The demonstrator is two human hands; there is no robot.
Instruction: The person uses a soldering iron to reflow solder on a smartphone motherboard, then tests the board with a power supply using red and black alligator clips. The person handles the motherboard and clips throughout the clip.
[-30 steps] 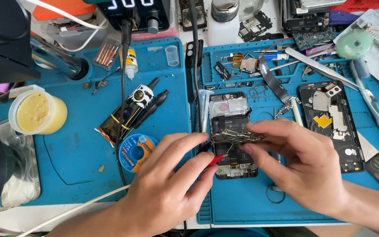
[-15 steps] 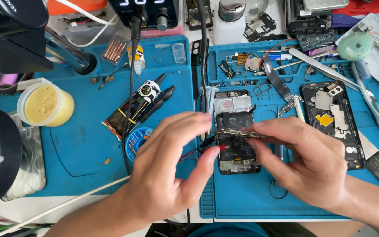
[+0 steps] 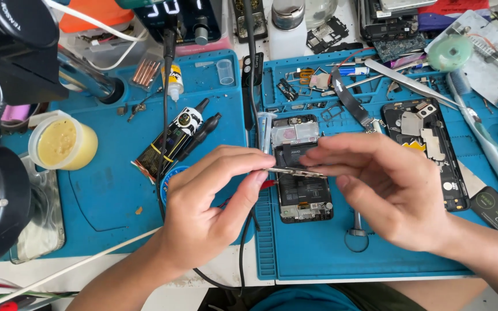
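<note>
At the centre of the frame the left hand [image 3: 203, 213] and the right hand [image 3: 387, 190] meet over an opened phone [image 3: 301, 170]. Each pinches one end of a thin, flat metal strip [image 3: 295, 171], holding it level just above the phone's exposed dark insides. The phone lies on a blue rubbery work mat [image 3: 329, 253] with a ribbed left edge; bare mat shows below the phone and toward the lower right of the frame.

To the right, a second opened phone [image 3: 427, 150] lies flat, with shiny metal plates inside. At centre left, a black glue tube [image 3: 171, 144] lies slanted on another blue mat. At far left, a round translucent tub [image 3: 61, 144] holds yellow paste. Small metal parts crowd the mat's moulded compartments [image 3: 318, 86] at upper centre.
</note>
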